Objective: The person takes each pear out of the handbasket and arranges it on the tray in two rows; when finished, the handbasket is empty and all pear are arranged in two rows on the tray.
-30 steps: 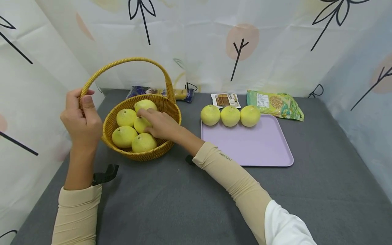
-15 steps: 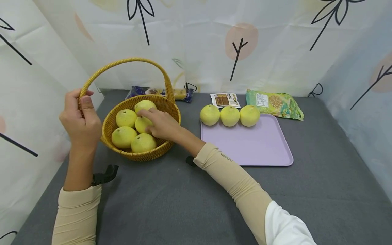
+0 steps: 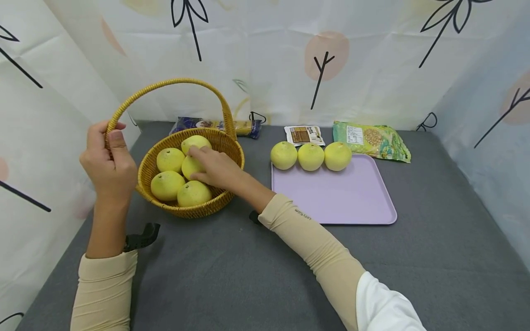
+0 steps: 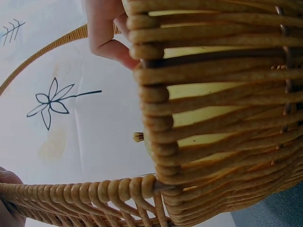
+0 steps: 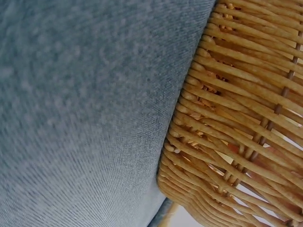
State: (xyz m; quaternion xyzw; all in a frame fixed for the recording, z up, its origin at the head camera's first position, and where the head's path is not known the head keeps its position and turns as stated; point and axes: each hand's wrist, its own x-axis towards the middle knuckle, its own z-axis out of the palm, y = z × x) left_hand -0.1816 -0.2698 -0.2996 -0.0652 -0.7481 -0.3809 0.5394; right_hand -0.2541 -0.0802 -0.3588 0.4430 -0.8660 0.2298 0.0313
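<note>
My left hand (image 3: pixel 108 161) grips the left side of the arched handle (image 3: pixel 184 80) of a yellow wicker basket (image 3: pixel 194 210). Inside the basket lie several round yellow-green fruits (image 3: pixel 167 185). My right hand (image 3: pixel 217 168) reaches over the right rim, thumb and fingers round the middle fruit (image 3: pixel 189 167). Another fruit (image 3: pixel 195 141) sits just behind the fingers. From the left wrist, the weave (image 4: pixel 222 127) fills much of the picture, with fingers (image 4: pixel 111 49) of a hand beyond the rim. In the right wrist view only the basket's outer wall (image 5: pixel 236 109) and grey cloth show; the grasp is hidden.
Right of the basket is a lilac tray (image 3: pixel 339 197), with three similar fruits (image 3: pixel 311 157) lined along its back edge. Behind stand a brown-and-white packet (image 3: pixel 305 135), a green bag (image 3: pixel 374 140) and a blue-and-yellow packet (image 3: pixel 248 128). Patterned white cloth (image 3: pixel 273 59) encloses the grey table (image 3: pixel 232 276).
The right hand stays at the middle fruit, its fingers shifting only slightly. The left hand, basket and tray hold their places.
</note>
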